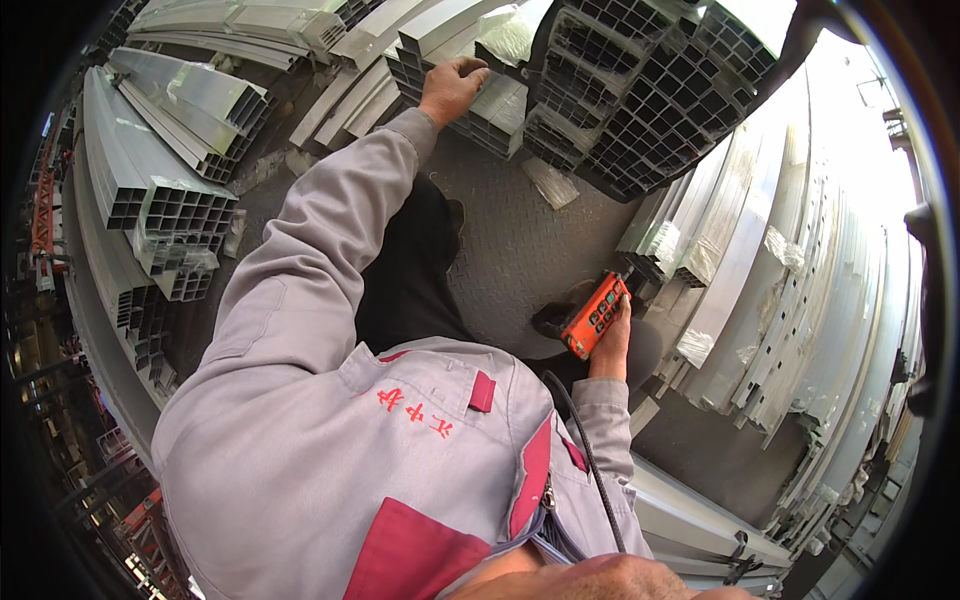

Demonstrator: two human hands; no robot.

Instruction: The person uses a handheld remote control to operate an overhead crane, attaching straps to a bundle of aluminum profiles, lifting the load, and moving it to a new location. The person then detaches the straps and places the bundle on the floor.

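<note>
My left hand (452,88) rests palm-down on the end of a bundle of silver aluminium box profiles (500,110) straight ahead, arm stretched out in a grey sleeve. My right hand (612,345) grips an orange push-button remote controller (597,316) low at my right side, thumb on its side. A larger dark-wrapped stack of square aluminium tubes (640,95) hangs or stands just right of the left hand, its open ends facing me.
Bundles of aluminium profiles (160,190) lie on the left, long flat profiles (800,280) lean on the right. I stand on a dark chequer-plate floor (520,250). Scraps of plastic wrap (550,182) lie on it.
</note>
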